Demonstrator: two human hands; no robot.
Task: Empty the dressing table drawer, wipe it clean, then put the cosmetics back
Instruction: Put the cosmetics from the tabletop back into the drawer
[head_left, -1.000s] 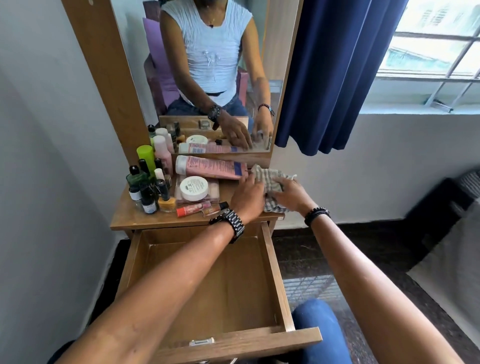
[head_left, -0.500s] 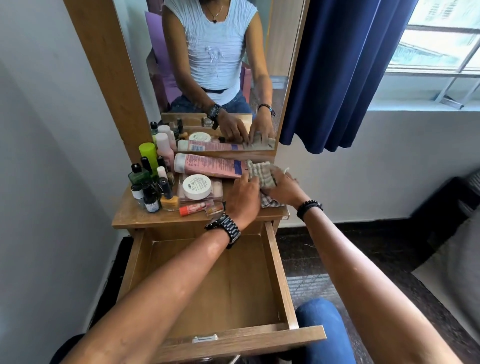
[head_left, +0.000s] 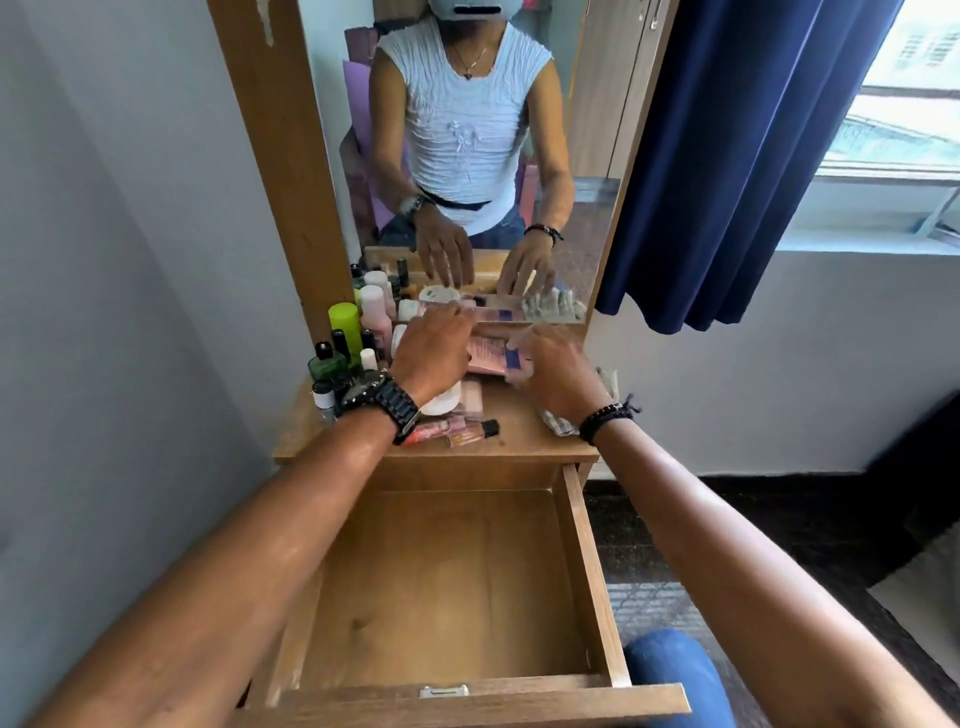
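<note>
Pink tube (head_left: 491, 353) lies between both hands; wooden drawer (head_left: 589, 566) open below.

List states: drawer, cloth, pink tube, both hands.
drawer: pulled open, nothing inside
cloth: on the tabletop, mostly hidden under the right wrist
pink tube: lying flat between both hands
left hand: over the tube, grip unclear
right hand: at the tube's capped end, grip unclear
</note>
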